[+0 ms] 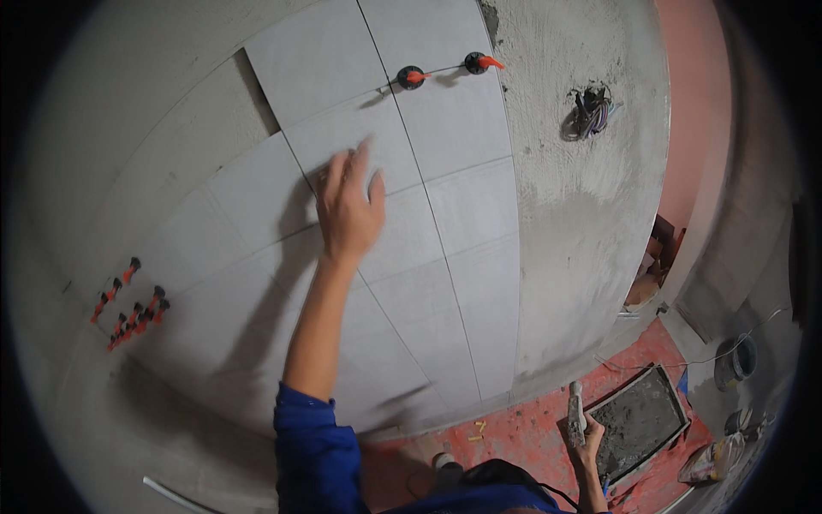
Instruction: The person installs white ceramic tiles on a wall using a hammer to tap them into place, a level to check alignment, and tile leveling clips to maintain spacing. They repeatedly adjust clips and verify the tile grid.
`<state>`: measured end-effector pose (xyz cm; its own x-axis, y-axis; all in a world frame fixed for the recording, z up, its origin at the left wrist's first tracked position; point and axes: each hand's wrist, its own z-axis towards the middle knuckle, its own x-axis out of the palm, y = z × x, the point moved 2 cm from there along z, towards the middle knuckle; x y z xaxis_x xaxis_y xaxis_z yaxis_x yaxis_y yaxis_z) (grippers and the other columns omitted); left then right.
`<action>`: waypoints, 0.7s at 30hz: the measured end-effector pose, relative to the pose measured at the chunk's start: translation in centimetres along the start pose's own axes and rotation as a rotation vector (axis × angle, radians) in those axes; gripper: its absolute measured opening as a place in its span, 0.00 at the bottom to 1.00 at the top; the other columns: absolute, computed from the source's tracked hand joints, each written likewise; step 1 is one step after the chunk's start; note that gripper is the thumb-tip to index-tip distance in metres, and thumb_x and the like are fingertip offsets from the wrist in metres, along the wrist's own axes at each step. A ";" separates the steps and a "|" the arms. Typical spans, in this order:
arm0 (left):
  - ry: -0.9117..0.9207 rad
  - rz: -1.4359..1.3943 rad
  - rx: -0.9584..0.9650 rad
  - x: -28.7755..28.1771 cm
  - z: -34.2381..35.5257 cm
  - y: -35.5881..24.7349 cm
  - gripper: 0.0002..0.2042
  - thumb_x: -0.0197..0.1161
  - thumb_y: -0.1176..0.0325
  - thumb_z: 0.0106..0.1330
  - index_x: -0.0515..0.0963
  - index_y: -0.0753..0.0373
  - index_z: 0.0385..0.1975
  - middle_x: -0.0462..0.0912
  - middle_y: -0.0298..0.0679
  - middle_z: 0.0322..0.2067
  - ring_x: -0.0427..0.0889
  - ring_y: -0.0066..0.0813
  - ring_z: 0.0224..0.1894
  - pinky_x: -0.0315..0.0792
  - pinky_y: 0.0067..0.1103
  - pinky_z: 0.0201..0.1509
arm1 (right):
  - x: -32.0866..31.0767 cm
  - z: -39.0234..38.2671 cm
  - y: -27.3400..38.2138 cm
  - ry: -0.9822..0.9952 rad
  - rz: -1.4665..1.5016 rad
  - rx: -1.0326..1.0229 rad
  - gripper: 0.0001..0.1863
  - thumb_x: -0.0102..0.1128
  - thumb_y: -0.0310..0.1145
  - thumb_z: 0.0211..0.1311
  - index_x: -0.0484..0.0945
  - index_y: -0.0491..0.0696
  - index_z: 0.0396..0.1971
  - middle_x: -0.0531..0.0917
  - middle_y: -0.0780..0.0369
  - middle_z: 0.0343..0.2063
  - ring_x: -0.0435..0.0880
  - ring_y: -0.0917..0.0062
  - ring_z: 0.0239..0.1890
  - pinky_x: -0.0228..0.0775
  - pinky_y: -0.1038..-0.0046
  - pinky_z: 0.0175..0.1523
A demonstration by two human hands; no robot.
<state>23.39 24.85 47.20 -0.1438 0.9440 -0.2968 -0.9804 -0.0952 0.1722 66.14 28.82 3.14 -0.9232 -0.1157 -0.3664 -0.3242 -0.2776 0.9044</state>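
The step in hand seemed to be seating or checking a tile [342,128] on the wall [591,240], in the row just below the top one. The left hand [351,206] was open over the tile's lower part, fingers loosely spread and holding nothing; the fingertips were blurred, so I could not tell whether they pressed the face or hung just off it. The right hand [587,435] was low down, closed around a tool [576,403] (its type was hard to make out at that angle), beside the tray [675,396] of mortar [634,424].

Two red-and-black clips [411,77] sat along the seam above, to the right of the tile, and a cluster of others [137,317] stood far to the left. The next move, as I judged it, called for a flat, even press and a look along the seams, with the tool brought up only if an edge stood proud.
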 end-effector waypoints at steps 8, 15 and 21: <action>0.221 0.393 0.049 -1.2 6.8 -0.3 0.30 0.61 0.68 0.63 0.62 0.49 0.67 0.71 0.43 0.42 0.77 0.42 0.42 0.68 0.37 0.49 | -1.7 -1.0 -1.6 0.085 0.111 0.030 0.08 0.60 0.26 0.48 0.78 0.38 0.28 0.67 0.61 0.14 0.65 0.87 0.25 0.65 0.75 0.28; 0.194 0.667 0.233 0.5 9.1 -0.5 0.21 0.54 0.67 0.66 0.71 0.48 0.61 0.73 0.39 0.37 0.78 0.37 0.35 0.65 0.34 0.40 | -3.7 -2.4 -1.6 0.042 0.095 0.066 0.06 0.61 0.26 0.52 0.79 0.38 0.28 0.71 0.67 0.14 0.65 0.88 0.22 0.63 0.76 0.27; 0.149 0.809 0.361 1.2 10.0 -0.6 0.13 0.55 0.67 0.66 0.80 0.53 0.48 0.75 0.34 0.33 0.78 0.33 0.33 0.66 0.33 0.38 | -4.0 -3.1 -3.1 -0.036 0.104 0.114 0.07 0.62 0.28 0.53 0.79 0.38 0.27 0.68 0.68 0.14 0.64 0.88 0.22 0.62 0.76 0.26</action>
<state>25.15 29.14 56.10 -0.8127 0.5784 -0.0706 -0.4733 -0.5845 0.6591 71.46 27.17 1.09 -0.9590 -0.1035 -0.2637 -0.2463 -0.1558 0.9566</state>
